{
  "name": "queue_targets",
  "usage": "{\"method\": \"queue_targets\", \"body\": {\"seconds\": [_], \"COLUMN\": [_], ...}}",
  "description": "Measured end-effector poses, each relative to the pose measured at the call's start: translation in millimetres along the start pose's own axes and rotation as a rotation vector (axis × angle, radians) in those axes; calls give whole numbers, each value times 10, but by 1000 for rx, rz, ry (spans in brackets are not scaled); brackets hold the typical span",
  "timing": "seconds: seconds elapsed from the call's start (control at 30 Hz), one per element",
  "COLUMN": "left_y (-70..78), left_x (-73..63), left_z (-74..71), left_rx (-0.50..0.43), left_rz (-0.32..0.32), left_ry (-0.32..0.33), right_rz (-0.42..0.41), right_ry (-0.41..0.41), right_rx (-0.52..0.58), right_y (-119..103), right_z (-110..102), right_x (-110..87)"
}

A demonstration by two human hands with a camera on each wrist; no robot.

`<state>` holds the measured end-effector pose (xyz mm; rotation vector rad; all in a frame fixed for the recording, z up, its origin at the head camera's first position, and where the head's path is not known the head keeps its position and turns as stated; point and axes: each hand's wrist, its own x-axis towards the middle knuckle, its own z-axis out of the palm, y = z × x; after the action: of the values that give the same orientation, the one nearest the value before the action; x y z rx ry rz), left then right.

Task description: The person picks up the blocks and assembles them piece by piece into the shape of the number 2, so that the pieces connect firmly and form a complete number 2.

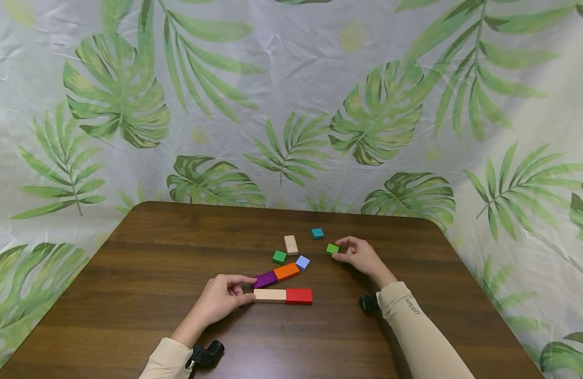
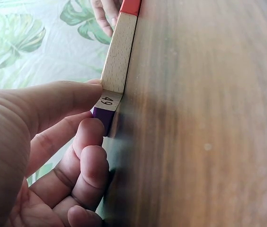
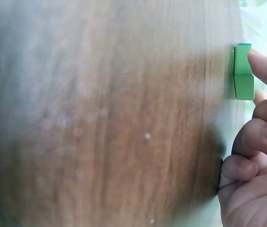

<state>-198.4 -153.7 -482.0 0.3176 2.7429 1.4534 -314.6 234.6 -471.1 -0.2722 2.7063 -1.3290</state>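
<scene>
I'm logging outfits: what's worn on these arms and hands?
The left sleeve and right sleeve are cream, the right with dark lettering near its cuff. A black camera sits at each cuff. Left hand and right hand are gloveless.

The left hand (image 1: 220, 299) points inward, thumb and index finger extended, other fingers curled. The right hand (image 1: 362, 258) also angles inward, thumb and index finger pinching.
</scene>
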Motion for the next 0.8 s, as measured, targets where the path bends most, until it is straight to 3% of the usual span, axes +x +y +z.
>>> {"method": "queue_targets", "body": {"seconds": [0.8], "left_y": [19], "left_x": [-8], "left_z": [-14], "left_rx": [-10], "left_rz": [-10], "left_ry": [-2], "right_rz": [35], "right_ry": [12], "right_rx": [-65], "right_y": [-2], "right_z": [14], "right_x": [27]}}
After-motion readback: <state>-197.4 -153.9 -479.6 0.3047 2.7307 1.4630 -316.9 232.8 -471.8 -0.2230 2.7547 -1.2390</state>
